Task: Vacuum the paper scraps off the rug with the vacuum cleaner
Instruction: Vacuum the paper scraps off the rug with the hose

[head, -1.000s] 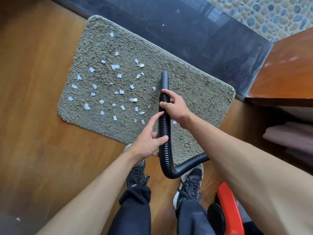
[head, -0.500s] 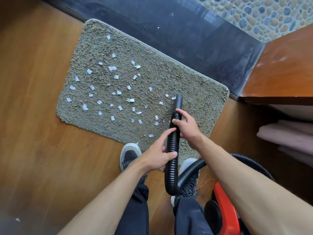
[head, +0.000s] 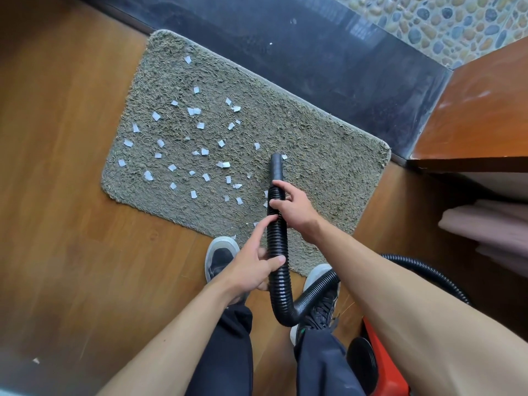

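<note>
Scattered white paper scraps (head: pixel 201 126) dot the centre-left of the shaggy grey-green rug (head: pixel 328 155) | black ribbed vacuum hose (head: pixel 278 244) points nozzle-down mid-rug, one scrap at its tip | step: sweeping looks barely begun; next, swing the nozzle left | right hand (head: pixel 294 208) clasps the hose near the nozzle, left hand (head: pixel 251 270) wraps it lower, bottom centre

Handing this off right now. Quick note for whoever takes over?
Right hand grips the hose just behind the nozzle; left hand grips it lower down.
Nozzle tip is over the rug, right of centre. Vacuum cleaner stands on the floor at the person's right.
Done: the rug's right end shows no scraps.
Left: the paper scraps across its left and middle, plus a few at the near edge.
</note>
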`<action>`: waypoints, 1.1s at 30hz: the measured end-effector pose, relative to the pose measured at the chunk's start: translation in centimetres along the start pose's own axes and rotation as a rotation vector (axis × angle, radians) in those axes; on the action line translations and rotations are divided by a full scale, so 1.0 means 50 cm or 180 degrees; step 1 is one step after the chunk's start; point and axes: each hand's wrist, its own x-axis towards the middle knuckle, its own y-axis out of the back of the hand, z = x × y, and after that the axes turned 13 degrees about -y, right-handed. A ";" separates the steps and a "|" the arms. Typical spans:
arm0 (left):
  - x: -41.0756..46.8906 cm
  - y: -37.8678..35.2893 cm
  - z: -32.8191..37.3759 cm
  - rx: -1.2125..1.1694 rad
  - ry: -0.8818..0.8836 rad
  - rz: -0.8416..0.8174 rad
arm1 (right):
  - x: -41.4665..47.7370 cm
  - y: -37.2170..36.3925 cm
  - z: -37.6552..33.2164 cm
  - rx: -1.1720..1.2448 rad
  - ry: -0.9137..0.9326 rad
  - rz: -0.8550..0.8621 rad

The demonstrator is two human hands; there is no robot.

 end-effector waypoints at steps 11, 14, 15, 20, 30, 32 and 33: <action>0.019 -0.053 0.012 0.0201 -0.0019 -0.0102 | -0.011 0.054 0.024 0.0201 -0.0036 0.0168; 0.020 -0.041 0.016 0.0252 -0.0063 0.0005 | -0.005 0.042 0.008 0.0152 0.0039 0.0094; 0.020 -0.037 0.016 0.0264 -0.0071 0.0039 | -0.002 0.037 0.003 0.0102 0.0069 0.0077; 0.010 -0.039 -0.002 0.0236 -0.0113 0.0172 | 0.002 0.024 0.009 -0.0062 0.0053 0.0042; -0.024 -0.087 -0.037 0.0189 -0.0036 0.0067 | -0.017 0.051 0.077 0.0058 -0.0135 -0.0160; -0.033 -0.081 -0.041 0.0185 -0.0026 0.0089 | -0.020 0.044 0.078 0.0015 -0.0156 -0.0229; -0.037 -0.076 -0.042 0.0183 -0.0026 0.0118 | -0.022 0.037 0.077 -0.0023 -0.0133 -0.0230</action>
